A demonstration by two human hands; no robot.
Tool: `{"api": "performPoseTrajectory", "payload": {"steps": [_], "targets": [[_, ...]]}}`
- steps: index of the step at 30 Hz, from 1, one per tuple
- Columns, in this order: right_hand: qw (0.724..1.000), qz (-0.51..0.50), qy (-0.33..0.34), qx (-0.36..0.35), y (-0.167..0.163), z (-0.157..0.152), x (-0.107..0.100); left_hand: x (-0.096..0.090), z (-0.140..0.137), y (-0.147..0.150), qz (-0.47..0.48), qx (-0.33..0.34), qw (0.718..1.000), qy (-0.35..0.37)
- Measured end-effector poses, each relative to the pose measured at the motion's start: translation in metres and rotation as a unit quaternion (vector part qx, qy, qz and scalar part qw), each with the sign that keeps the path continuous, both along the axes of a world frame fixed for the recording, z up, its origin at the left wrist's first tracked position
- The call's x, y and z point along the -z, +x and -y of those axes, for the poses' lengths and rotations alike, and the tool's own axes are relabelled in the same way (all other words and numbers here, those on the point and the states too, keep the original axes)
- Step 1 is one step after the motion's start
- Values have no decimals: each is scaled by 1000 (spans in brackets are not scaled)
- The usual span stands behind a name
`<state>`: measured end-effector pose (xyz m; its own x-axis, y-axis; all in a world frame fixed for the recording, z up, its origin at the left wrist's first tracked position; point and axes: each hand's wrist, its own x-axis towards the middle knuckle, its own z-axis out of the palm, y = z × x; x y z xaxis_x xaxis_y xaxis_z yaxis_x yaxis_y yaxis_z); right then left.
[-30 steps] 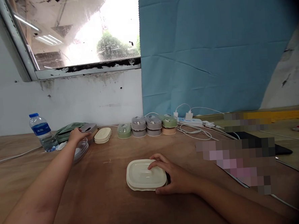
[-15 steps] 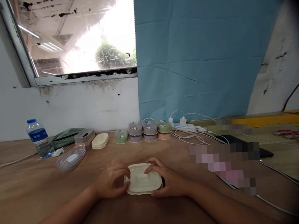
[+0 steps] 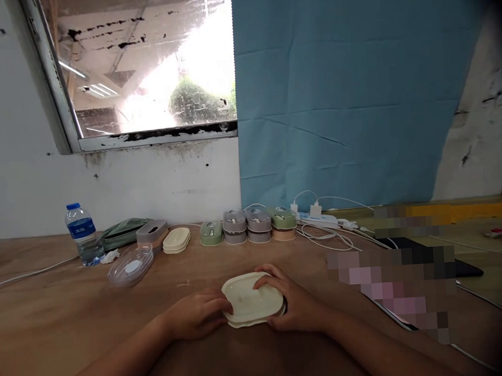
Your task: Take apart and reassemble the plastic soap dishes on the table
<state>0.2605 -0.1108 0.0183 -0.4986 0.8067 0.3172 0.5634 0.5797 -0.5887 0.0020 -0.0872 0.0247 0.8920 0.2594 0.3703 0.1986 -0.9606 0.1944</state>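
A small stack of cream oval plastic lids (image 3: 247,301) is between my hands at the front of the table. My right hand (image 3: 294,304) wraps round the right end, with its thumb at the near edge and fingers over the top and far rim. My left hand (image 3: 197,315) is closed against the left end, its fingertips touching the rim and its thumb partly hidden. Something dark shows between the stack and my right palm, too small to name.
Farther back are another cream lid stack (image 3: 176,239), a clear lid (image 3: 130,266), a water bottle (image 3: 84,238), a green pouch (image 3: 124,232) and several lunch boxes (image 3: 258,224). A power strip (image 3: 321,220) with cables and a dark flat item (image 3: 466,267) lie to the right.
My left hand has come to rest at the left end of the lids, its fingers closer together. The lids now look slightly turned. The whole view has shifted a little.
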Motion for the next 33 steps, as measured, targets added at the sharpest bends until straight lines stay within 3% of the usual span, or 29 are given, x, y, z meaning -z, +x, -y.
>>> {"api": "performPoseTrajectory", "payload": {"steps": [4,7,10,14,22,33], "targets": [[988,-64,78,116,-1,-4,3,8,-11,-5,59,-37,994,83],[977,-88,74,180,-2,-7,4,15,-30,-15,151,-118,971,141],[978,-82,52,184,-3,-7,3,23,-58,-29,237,-239,924,180],[988,-57,42,135,-5,-8,4,29,-100,-47,247,-373,870,209],[996,-6,-35,85,-7,-9,12,33,-161,-71,182,-422,868,189],[996,-2,-34,79,-6,-9,8,37,-174,-81,129,-474,859,142]]}}
